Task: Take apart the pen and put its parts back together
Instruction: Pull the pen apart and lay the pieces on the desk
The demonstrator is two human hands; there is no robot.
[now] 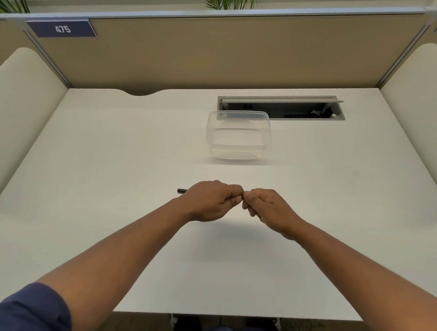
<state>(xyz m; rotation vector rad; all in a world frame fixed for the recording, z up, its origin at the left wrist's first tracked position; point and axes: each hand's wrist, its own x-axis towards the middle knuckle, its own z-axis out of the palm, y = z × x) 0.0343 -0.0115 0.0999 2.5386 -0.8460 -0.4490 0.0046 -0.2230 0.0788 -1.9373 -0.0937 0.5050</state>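
A dark pen (182, 190) is held level above the white desk (113, 161). My left hand (211, 201) is wrapped around its barrel, so only the black left end sticks out past my knuckles. My right hand (268, 208) meets the left hand fingertip to fingertip and pinches the pen's right end, which is almost fully hidden between the fingers. Whether the pen is in one piece or in parts cannot be told.
A clear plastic container (238, 137) stands on the desk beyond my hands. Behind it is an open cable tray (281, 108) set into the desk. Padded partitions close off the left, right and back sides.
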